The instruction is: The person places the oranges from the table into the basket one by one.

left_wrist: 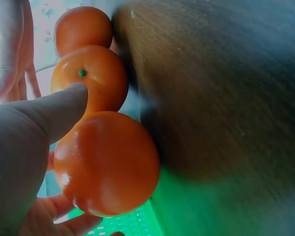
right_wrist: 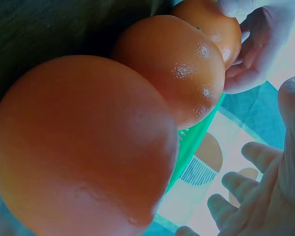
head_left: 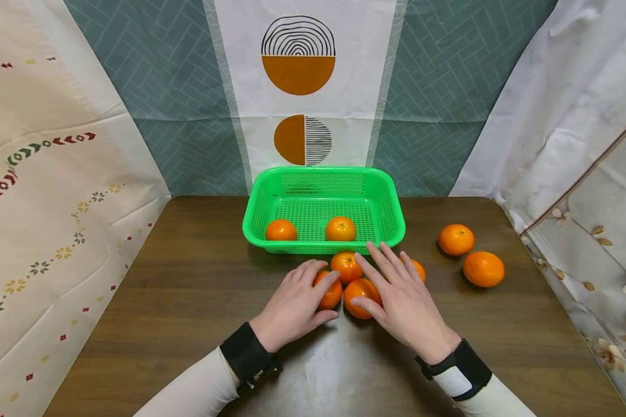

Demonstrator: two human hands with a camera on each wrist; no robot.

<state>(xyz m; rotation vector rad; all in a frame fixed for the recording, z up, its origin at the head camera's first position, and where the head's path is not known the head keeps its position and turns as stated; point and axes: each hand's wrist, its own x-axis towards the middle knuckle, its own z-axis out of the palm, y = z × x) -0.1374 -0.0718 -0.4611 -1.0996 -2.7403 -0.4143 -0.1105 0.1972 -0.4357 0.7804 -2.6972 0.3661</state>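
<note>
My left hand [head_left: 294, 301] grips an orange [head_left: 331, 292] at the front left of a small cluster on the table. In the left wrist view its fingers curl beneath the nearest orange [left_wrist: 107, 163], with the thumb reaching past its upper side. My right hand [head_left: 404, 304] hovers over the cluster's right side, fingers spread and straight. Beside its thumb sits another orange [head_left: 361, 296], and one more orange [head_left: 346, 266] lies behind, by the basket. The right hand partly hides an orange [head_left: 419, 270]. A large orange [right_wrist: 83, 147] fills much of the right wrist view, apart from those fingers.
Behind the cluster stands a green plastic basket [head_left: 323, 172] holding a left orange [head_left: 281, 230] and a right orange [head_left: 341, 229]. Two loose oranges, a rear one [head_left: 456, 240] and a front one [head_left: 483, 269], lie on the wooden table [head_left: 188, 278] at right. Patterned cloths hang around it.
</note>
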